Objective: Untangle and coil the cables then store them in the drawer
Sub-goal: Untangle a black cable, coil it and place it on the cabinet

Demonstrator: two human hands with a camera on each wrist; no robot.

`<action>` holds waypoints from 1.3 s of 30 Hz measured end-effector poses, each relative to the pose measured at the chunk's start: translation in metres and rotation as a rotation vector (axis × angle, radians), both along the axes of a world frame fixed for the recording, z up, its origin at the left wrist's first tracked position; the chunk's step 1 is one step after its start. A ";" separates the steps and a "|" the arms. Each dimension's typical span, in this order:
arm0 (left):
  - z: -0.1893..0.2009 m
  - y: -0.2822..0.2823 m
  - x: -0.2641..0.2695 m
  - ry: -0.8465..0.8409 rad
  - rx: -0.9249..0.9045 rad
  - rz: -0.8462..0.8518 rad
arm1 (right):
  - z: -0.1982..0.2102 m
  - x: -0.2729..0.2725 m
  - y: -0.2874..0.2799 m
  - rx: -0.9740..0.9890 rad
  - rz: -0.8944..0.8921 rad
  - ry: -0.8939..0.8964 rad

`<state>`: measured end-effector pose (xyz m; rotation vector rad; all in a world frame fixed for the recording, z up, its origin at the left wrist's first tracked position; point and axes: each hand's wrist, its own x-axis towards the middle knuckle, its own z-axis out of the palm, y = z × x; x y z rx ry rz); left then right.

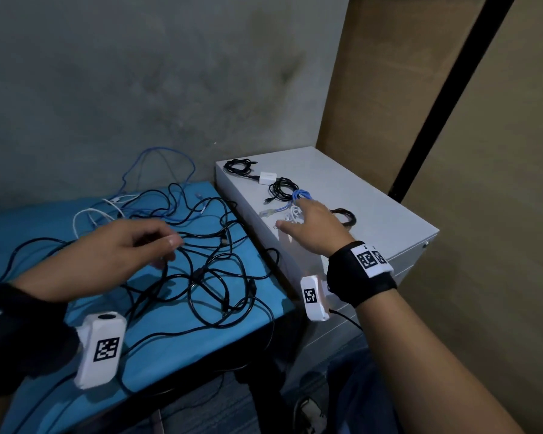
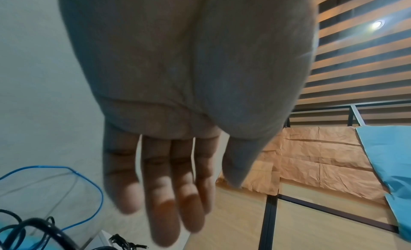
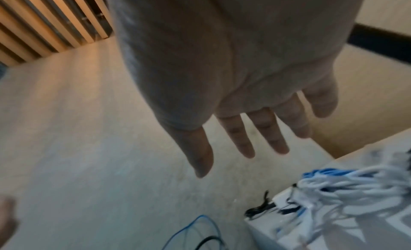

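Note:
A tangle of black cables (image 1: pixel 207 267) lies on the blue table (image 1: pixel 29 227), with a loose white cable (image 1: pixel 88 214) and a loose blue cable (image 1: pixel 157 161) behind it. My left hand (image 1: pixel 166 249) hovers over the tangle, its fingers (image 2: pixel 173 210) straight and holding nothing. On top of the white drawer cabinet (image 1: pixel 373 208) lie coiled cables: two black coils (image 1: pixel 239 166) (image 1: pixel 283 189), a blue coil (image 1: pixel 301 195), a white coil (image 1: pixel 292 216) and another black coil (image 1: pixel 345 216). My right hand (image 1: pixel 301 219) is spread just above the white coil (image 3: pixel 355 187), empty.
A white charger block (image 1: pixel 267 177) sits between the far black coils. A grey wall stands close behind the table and a brown panel behind the cabinet. The cabinet's drawer fronts (image 1: pixel 398 270) look shut. Some black cable hangs over the table's front edge.

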<state>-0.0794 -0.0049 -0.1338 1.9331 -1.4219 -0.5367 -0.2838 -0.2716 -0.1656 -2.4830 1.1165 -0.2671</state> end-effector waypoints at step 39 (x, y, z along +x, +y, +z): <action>-0.034 0.063 0.096 -0.351 0.541 0.561 | 0.009 0.116 0.124 0.128 0.448 -0.117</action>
